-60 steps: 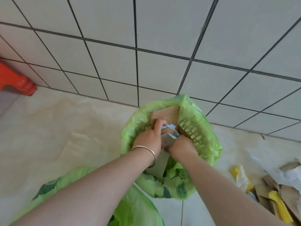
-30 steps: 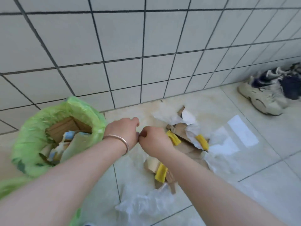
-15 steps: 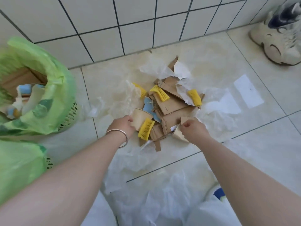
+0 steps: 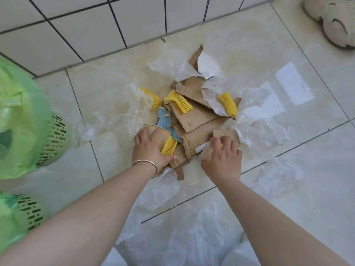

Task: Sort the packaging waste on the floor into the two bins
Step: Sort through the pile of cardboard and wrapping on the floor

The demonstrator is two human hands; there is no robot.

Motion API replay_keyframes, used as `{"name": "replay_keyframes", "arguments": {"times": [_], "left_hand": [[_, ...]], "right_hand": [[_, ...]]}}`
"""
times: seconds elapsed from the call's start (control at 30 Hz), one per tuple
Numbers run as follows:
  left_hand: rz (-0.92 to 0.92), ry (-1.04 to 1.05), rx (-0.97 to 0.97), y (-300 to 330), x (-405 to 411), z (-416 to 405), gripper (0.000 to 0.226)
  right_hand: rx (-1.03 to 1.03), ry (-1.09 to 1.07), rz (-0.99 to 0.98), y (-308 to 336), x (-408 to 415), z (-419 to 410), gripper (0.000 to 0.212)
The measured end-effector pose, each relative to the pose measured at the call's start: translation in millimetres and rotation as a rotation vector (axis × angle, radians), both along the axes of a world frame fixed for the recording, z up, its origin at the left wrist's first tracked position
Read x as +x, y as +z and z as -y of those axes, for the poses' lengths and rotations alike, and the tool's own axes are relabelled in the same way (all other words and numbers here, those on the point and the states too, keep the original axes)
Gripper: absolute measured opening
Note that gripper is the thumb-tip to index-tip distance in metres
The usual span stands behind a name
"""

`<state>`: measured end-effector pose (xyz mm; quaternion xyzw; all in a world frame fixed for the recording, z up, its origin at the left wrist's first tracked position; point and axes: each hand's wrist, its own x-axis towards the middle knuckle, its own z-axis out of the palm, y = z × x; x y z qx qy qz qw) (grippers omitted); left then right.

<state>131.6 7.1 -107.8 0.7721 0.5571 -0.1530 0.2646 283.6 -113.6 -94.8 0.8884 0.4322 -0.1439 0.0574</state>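
A pile of torn brown cardboard (image 4: 196, 120) lies on the tiled floor with several yellow foam nets (image 4: 180, 101), a blue scrap (image 4: 165, 121) and white paper (image 4: 208, 64). My left hand (image 4: 149, 150), with a bracelet on the wrist, closes over a tan cardboard piece (image 4: 148, 127) and a yellow foam net (image 4: 169, 147) at the pile's near left. My right hand (image 4: 222, 158) grips a small cardboard piece (image 4: 224, 133) with a white label at the near right. Two bins with green liners stand at the left: one (image 4: 52, 139) farther, one (image 4: 28, 214) nearer.
Crumpled clear plastic film (image 4: 259, 131) surrounds the pile, and more film (image 4: 192, 237) lies just in front of me. A beige shoe (image 4: 330, 22) sits at the far right. The white tiled wall (image 4: 96, 25) runs along the back.
My hands left the far bin, where they had put cardboard in, swung right to the pile and came down onto it. The view tilted down, so the bins now sit at the left edge.
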Motion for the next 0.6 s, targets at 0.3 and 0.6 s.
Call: {"name": "replay_keyframes", "arguments": {"times": [0.3, 0.6], "left_hand": [[0.019, 0.061, -0.049, -3.6, 4.0, -11.4, 0.093], [0.163, 0.307, -0.030, -4.5, -2.4, -10.5, 0.069]], "right_hand": [[-0.216, 0.008, -0.202, -8.9, 28.0, -4.6, 0.113], [0.070, 0.002, -0.158, -3.4, 26.4, -2.8, 0.064]]}}
